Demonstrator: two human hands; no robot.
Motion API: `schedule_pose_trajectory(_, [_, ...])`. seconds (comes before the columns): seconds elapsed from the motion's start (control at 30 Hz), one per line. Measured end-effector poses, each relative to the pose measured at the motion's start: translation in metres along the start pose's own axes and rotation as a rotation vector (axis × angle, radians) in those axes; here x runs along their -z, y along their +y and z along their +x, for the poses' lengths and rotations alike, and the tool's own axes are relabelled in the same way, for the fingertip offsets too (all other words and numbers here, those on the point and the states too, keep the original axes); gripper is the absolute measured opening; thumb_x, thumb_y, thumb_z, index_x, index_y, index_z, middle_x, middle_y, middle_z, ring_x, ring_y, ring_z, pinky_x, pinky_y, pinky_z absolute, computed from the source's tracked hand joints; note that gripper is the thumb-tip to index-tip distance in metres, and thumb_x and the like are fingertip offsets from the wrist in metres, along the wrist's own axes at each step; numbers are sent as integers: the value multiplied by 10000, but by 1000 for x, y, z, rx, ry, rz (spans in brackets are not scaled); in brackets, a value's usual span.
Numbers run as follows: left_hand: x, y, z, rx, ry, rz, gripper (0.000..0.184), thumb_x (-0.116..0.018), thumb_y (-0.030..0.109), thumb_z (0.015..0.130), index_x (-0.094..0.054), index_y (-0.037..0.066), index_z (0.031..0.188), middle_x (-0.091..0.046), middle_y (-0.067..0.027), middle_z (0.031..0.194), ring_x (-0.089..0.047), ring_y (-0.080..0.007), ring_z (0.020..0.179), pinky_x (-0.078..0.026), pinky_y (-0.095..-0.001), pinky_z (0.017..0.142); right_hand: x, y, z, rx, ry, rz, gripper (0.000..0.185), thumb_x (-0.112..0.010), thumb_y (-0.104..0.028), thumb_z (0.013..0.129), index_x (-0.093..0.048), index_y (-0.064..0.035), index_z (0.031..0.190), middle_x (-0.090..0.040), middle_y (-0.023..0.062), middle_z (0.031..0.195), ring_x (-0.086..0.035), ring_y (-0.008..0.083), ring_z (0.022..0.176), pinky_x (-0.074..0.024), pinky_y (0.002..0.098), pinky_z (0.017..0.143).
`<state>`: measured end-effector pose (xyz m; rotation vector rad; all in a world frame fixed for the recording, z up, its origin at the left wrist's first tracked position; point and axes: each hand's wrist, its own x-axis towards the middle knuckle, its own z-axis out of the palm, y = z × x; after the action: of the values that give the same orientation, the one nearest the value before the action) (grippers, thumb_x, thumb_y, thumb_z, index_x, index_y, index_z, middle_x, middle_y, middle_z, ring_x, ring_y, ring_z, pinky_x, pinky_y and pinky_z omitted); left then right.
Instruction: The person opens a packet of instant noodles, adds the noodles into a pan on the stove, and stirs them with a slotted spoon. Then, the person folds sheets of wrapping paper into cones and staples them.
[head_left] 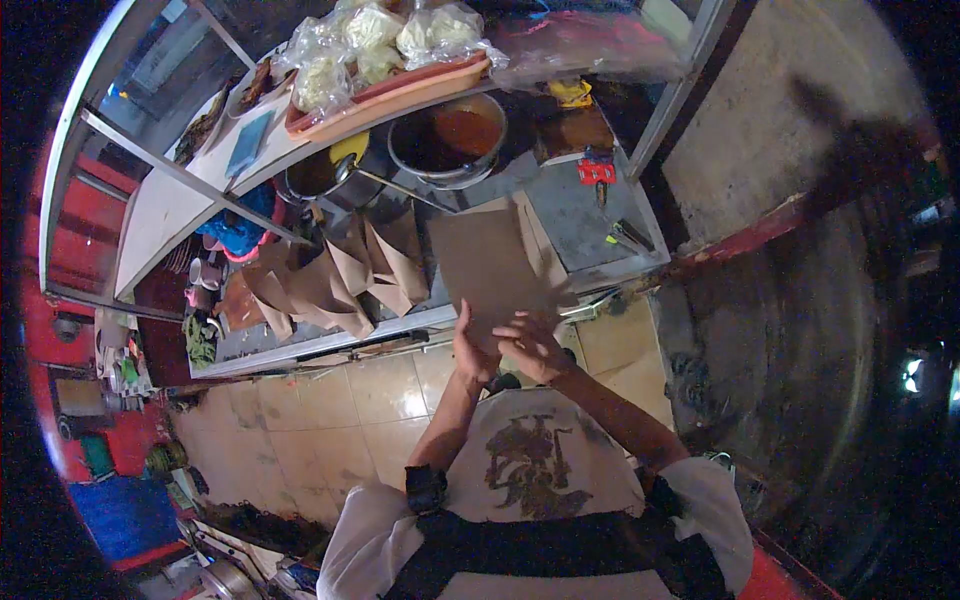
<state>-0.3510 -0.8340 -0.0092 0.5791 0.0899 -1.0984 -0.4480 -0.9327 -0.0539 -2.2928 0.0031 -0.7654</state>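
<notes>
A flat sheet of brown paper (485, 250) spans from the metal counter's front edge toward my body. At its lower left edge, my left hand (473, 345) grips it with the thumb upright along the side. My right hand (533, 348) is closed on the sheet's near end, its bent fingers over the top; the paper hides part of both grips. More brown paper (541, 245) lies flat beneath and to the right. Left of the sheet stand several folded brown paper cones (393, 265), some overlapping (318, 295).
Behind are a large pot of reddish-brown sauce (447, 140) and another pot (325, 175) with a ladle (400, 188). Bagged pale food (375, 40) sits in an orange tray (390, 97) on the shelf above. A red-handled tool (598, 174) and a green-tipped object (628, 237) lie right.
</notes>
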Motion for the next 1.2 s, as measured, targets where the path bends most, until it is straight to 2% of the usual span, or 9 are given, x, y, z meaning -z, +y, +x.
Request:
schedule_pose_trajectory(0.1, [21, -13, 16, 21, 42, 6, 473, -392, 478, 878, -464, 74, 1111, -523, -84, 965, -546, -230, 877, -466, -357, 741, 2, 9, -16, 201, -82, -28, 183, -576, -118, 795, -554, -74, 971, -533, 115, 1091, -466, 300, 1049, -359, 398, 896])
schedule_pose_trajectory(0.17, [92, -34, 44, 6, -52, 54, 326, -454, 419, 847, -493, 131, 994, -524, -76, 916, -537, -259, 904, -464, -415, 746, 7, 6, -20, -263, 111, -136, 218, -636, -104, 737, -530, -72, 925, -551, 85, 981, -519, 269, 925, -341, 397, 924])
schedule_pose_trajectory(0.3, [121, -37, 48, 32, -29, -213, 231, -465, 338, 787, -517, 167, 934, -545, -48, 923, -524, -264, 926, -443, -461, 818, -11, 43, -43, -621, 586, -400, 206, -655, -129, 750, -505, -56, 871, -528, 57, 930, -521, 170, 780, -413, 334, 778])
schedule_pose_trajectory(0.4, [112, -33, 44, 17, 53, -74, 266, -430, 316, 795, -535, 174, 994, -555, -58, 990, -510, -266, 978, -420, -480, 856, -29, 73, -68, -1074, 696, 444, 383, -715, -222, 721, -509, -14, 968, -543, 81, 871, -528, 163, 753, -435, 325, 697])
schedule_pose_trajectory(0.6, [59, -30, 36, 42, 131, -83, 380, -385, 402, 871, -518, 132, 1103, -548, -61, 1057, -496, -268, 1035, -418, -442, 869, 8, 33, -34, -872, 624, 339, 205, -687, -46, 696, -483, -57, 678, -491, -46, 632, -470, 75, 592, -411, 255, 520])
schedule_pose_trajectory(0.7, [33, -32, 39, 28, 117, -106, 477, -341, 488, 888, -484, 112, 1144, -539, -70, 1071, -496, -268, 1031, -411, -419, 877, 15, 18, -22, -685, 569, -248, 103, -666, -13, 669, -578, -59, 697, -541, 19, 693, -534, 148, 627, -441, 276, 555])
schedule_pose_trajectory(0.87, [8, -25, 29, 116, 104, -62, 505, -373, 501, 874, -466, 99, 1166, -485, -100, 1203, -462, -293, 1091, -350, -483, 930, 26, -3, -14, -120, 291, -242, 266, -607, 36, 660, -662, -85, 891, -594, 63, 957, -566, 239, 867, -447, 361, 749])
schedule_pose_trajectory(1.03, [0, -23, 27, 38, -25, -55, 545, -371, 546, 856, -445, 96, 1155, -460, -103, 1233, -438, -312, 1119, -354, -492, 919, 19, -4, -19, -113, 79, -81, 415, -596, 14, 682, -572, -56, 1090, -593, 131, 1062, -531, 285, 1043, -268, 481, 994])
schedule_pose_trajectory(1.2, [-27, -8, 8, -23, -49, -173, 555, -431, 527, 849, -380, 106, 1207, -474, -95, 1141, -458, -273, 1059, -368, -436, 918, 19, -13, -18, -167, 62, -245, 406, -573, -50, 769, -488, -50, 1166, -539, 183, 1133, -539, 299, 1016, -281, 459, 981])
